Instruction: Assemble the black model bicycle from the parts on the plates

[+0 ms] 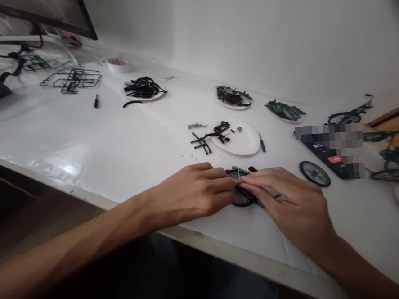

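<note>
Near the table's front edge, my left hand (pixel 200 190) is closed on the side of a small black model bicycle (pixel 245 198), whose spoked wheel shows between my hands. From the right, my right hand (pixel 290 198) pinches at the hub of that wheel, thumb and forefinger pressed together. A thin light-coloured piece sticks up by those fingertips; what exactly they pinch is too small to make out. My fingers cover much of the bicycle. A loose spoked wheel (pixel 315 174) lies to the right of my right hand.
Beyond my hands a white paper plate (pixel 249 139) holds black parts, with a screwdriver (pixel 261 143) beside it. Plates of black parts (pixel 144 87) and green parts (pixel 285 110) stand farther back. A phone (pixel 323 153) and assembled model bicycles (pixel 346 115) are at right, a monitor (pixel 42 14) upper left.
</note>
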Available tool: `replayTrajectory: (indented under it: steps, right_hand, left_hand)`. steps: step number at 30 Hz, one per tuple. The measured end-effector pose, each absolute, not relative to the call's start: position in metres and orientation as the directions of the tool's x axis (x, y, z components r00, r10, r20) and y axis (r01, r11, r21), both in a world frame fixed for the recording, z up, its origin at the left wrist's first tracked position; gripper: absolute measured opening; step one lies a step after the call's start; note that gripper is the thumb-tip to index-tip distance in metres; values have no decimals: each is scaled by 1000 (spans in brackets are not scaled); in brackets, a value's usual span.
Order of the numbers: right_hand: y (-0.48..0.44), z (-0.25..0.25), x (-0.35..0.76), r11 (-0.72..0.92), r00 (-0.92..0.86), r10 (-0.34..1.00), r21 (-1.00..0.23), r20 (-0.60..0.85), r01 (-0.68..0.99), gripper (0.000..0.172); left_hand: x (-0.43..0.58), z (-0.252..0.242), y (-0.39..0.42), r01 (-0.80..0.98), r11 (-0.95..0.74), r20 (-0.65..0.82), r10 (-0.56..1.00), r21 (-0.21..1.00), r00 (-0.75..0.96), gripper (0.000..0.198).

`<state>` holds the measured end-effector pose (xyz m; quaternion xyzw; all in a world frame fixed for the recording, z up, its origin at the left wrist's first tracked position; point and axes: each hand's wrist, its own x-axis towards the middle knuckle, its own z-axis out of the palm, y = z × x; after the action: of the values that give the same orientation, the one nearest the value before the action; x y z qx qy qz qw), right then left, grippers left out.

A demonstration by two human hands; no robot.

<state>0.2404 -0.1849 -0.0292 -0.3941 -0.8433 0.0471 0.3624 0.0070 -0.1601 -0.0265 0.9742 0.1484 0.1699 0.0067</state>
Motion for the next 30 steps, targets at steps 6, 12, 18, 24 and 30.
replayTrajectory:
  steps: [6, 12, 18, 24, 30]
  right_hand:
    - [-184, -28, 239, 672, -463, 733, -425, 498, 607, 18]
    - [-185, -22, 245, 683, -534, 726, -370, 432, 630, 19]
    - [-183, -27, 250, 707, -568, 702, -324, 429, 629, 27]
    - [-181, -18, 253, 683, -517, 719, -336, 463, 649, 32]
    - [-169, 0, 277, 544, -273, 759, -345, 591, 765, 21]
  left_hand:
    - [7, -27, -162, 301, -949, 369, 313, 93, 875, 30]
    - [5, -29, -161, 314, -944, 420, 326, 100, 847, 26]
    - [7, -38, -158, 478, -845, 435, 533, 237, 726, 17]
    - [7, -40, -155, 523, -771, 358, 634, 364, 685, 22]
    - [6, -40, -157, 509, -760, 341, 642, 405, 687, 27]
